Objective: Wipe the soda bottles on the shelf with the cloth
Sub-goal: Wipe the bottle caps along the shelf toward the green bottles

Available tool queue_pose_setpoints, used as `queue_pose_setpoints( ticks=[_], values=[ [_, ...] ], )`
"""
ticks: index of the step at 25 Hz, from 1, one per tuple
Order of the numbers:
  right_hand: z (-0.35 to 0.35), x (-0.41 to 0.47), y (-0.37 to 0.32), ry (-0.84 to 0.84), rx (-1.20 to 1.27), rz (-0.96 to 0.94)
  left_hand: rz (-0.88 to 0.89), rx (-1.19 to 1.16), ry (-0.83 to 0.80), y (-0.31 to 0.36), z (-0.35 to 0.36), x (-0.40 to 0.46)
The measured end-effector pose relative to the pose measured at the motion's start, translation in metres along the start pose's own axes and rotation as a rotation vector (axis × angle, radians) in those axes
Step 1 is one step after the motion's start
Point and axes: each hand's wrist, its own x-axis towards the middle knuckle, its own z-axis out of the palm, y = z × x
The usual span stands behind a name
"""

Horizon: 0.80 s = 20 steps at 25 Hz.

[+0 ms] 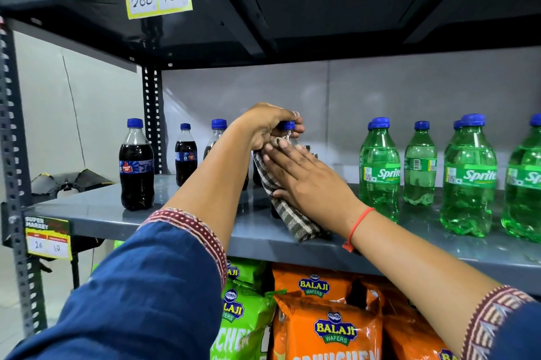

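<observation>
Two hands work one cola bottle (pixel 288 132): left hand (pixel 268 125) grips its neck, right hand (pixel 304 178) presses cloth (pixel 288 219) flat.

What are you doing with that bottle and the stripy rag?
A person is cleaning soda bottles on a shop shelf. The left hand grips a dark cola bottle near its blue cap, and the right hand presses a striped cloth against its side. More cola bottles stand to the left, and green Sprite bottles wait on the right. Bags of wafers sit on the shelf below.
</observation>
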Motion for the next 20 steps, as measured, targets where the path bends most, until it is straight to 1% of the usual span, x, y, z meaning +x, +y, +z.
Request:
queue_pose_setpoints(
  ticks=[3, 6, 8, 9, 12, 13, 14, 17, 20],
  values=[
    [0.0, 0.003, 0.002, 0.024, -0.005, -0.045, -0.003, 0.009, 0.005, 0.0, 0.0, 0.0],
    [-0.002, 0.005, 0.001, 0.01, 0.042, -0.003, -0.014, 0.001, 0.001, 0.0, 0.0, 0.0],
    [0.003, 0.0, -0.002, 0.026, 0.061, -0.074, -0.005, 0.006, 0.0, 0.0, 0.0, 0.0],
    [0.003, -0.001, -0.001, 0.024, 0.081, -0.075, -0.004, 0.004, 0.001, 0.001, 0.001, 0.0],
    [-0.003, 0.001, 0.001, 0.01, 0.161, 0.114, -0.017, -0.026, 0.003, 0.0, 0.001, -0.001],
    [-0.005, 0.0, -0.001, -0.001, 0.204, 0.144, -0.013, -0.025, 0.0, 0.0, 0.001, -0.001],
    [-0.004, -0.002, -0.005, -0.025, 0.276, 0.151, -0.007, -0.016, -0.005, 0.0, 0.001, -0.001],
    [-0.009, -0.013, -0.013, -0.228, 0.533, 0.198, 0.007, 0.003, -0.005, 0.0, 0.002, -0.002],
    [-0.025, -0.02, -0.015, -0.346, 0.572, 0.2, 0.01, -0.002, 0.009, 0.0, 0.004, -0.002]
  ],
)
